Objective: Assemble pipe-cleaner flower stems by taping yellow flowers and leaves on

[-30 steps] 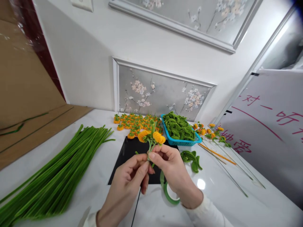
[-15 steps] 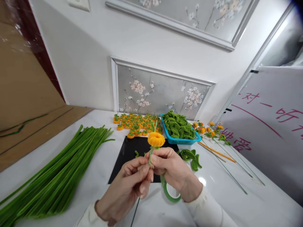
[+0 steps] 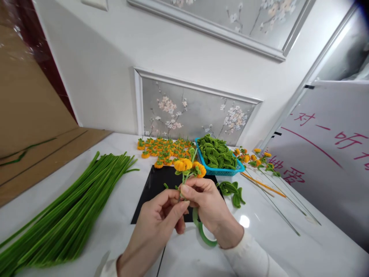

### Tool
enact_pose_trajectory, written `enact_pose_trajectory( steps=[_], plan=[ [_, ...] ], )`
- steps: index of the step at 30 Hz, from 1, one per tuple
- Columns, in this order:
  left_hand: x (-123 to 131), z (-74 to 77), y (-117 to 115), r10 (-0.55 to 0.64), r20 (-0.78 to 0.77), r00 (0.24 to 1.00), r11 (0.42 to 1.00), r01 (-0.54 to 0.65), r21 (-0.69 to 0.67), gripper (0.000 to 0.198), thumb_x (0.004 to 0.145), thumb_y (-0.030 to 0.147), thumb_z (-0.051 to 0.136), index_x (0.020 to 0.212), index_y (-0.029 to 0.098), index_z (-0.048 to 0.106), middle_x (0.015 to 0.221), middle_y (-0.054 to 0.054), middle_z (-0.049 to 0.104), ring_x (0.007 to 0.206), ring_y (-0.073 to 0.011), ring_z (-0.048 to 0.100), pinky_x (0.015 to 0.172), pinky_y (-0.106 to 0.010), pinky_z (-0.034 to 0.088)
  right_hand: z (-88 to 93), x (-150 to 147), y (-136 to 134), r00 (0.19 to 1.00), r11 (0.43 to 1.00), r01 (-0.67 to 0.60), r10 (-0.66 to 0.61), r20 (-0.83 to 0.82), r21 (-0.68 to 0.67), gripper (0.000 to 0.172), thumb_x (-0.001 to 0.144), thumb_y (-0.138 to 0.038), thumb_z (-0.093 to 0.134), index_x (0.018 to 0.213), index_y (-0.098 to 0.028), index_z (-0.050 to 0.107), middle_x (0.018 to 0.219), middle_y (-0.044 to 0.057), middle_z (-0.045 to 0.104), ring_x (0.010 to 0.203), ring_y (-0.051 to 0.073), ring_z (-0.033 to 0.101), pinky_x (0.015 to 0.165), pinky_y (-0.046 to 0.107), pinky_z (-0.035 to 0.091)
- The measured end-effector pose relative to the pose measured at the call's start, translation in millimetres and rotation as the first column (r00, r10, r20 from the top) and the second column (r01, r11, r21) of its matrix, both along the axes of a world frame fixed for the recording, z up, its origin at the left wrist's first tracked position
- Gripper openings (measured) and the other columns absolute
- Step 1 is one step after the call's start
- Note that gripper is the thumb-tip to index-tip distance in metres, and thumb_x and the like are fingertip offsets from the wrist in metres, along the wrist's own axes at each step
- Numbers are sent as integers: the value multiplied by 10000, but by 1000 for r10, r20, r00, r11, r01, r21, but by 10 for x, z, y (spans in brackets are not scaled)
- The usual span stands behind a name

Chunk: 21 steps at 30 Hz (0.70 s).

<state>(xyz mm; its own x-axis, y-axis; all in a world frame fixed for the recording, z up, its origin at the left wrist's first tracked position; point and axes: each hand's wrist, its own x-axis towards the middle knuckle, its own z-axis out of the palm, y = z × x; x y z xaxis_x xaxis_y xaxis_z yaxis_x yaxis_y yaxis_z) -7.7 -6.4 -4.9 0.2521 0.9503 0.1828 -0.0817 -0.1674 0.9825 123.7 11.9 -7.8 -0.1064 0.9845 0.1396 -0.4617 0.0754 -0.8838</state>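
Note:
Two small orange fuzzy pumpkins, one at the left (image 3: 183, 165) and one at the right (image 3: 199, 169), show above my hands on thin green stems, with a curled green tip between them. My right hand (image 3: 206, 200) pinches the stems just below the pumpkins. Lower down, my left hand (image 3: 161, 215) has thumb and fingers closed on the same stem; its lower end is hidden. A roll of green floral tape (image 3: 208, 240) hangs or lies below my right hand, its strip running up toward the fingers.
A black mat (image 3: 147, 200) lies under my hands. Long green pipe cleaners (image 3: 77, 207) fill the left side. Several orange pumpkins (image 3: 161, 152) stand behind, beside a blue basket (image 3: 225, 172) of green fuzzy leaves. Loose leaves (image 3: 235, 192) and finished-looking stems (image 3: 282, 207) lie right.
The stem has turned in my fingers, so a second orange pumpkin now shows to the right of the first. My left thumb has shifted up and right along the stem.

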Motion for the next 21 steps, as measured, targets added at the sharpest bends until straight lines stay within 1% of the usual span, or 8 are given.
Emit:
enact_pose_trajectory(
  steps=[2,6,9,11,13,15,18,21],
  plan=[
    [-3,13,16,11,31,999,999,-10,-37,182,781,343,647,732,175,597,515,36,583,377,-94,501,412,-216,395,-5,-1,9,1000,1000,-11,11,11,-16,186,622,-280,802,611,-146,673,528,-37,522,435,57,364,418,219,225],
    [-19,5,37,-73,94,993,992,82,-98,275,809,350,620,620,158,563,477,44,529,341,-53,426,388,-191,352,11,16,11,996,995,-87,87,4,-50,199,615,-281,806,591,-139,668,477,-58,463,421,36,272,416,215,159],
    [-15,-7,18,-81,199,977,982,113,-154,293,809,354,622,605,155,552,473,54,492,331,-29,356,354,-169,275,12,11,-2,992,992,-128,128,9,-16,206,667,-308,771,620,-138,665,477,-69,400,440,41,229,430,220,142],
    [-1,-9,-5,-54,262,963,976,106,-189,275,800,339,637,618,152,550,511,53,500,339,-12,313,348,-160,217,6,-3,-13,993,993,-113,112,37,33,196,714,-311,736,654,-139,666,515,-63,391,464,47,228,440,222,146],
    [14,-9,-24,-23,301,953,974,89,-207,271,802,329,640,625,147,545,532,54,491,359,-4,277,357,-158,170,0,-16,-23,994,992,-93,87,71,86,177,747,-304,708,685,-144,667,568,-49,421,484,51,250,448,219,174],
    [22,-12,-34,-4,316,949,977,71,-201,279,813,328,630,625,142,539,541,53,480,380,-5,259,372,-161,145,-1,-22,-33,992,988,-85,72,99,131,151,760,-299,694,716,-157,671,607,-39,469,506,60,311,478,215,256],
    [24,-19,-33,12,314,949,982,48,-182,293,828,335,613,623,144,524,536,52,471,399,-13,243,385,-169,140,13,-14,-47,985,982,-99,74,154,162,140,762,-309,685,728,-175,666,642,-23,529,579,97,434,599,249,382],
    [24,-17,-26,25,300,953,984,29,-176,323,828,358,607,605,151,498,504,61,436,402,-23,222,383,-173,136,41,0,-60,972,980,-95,54,227,176,142,769,-312,671,720,-181,650,670,-12,545,640,125,485,657,275,406]
  ],
)
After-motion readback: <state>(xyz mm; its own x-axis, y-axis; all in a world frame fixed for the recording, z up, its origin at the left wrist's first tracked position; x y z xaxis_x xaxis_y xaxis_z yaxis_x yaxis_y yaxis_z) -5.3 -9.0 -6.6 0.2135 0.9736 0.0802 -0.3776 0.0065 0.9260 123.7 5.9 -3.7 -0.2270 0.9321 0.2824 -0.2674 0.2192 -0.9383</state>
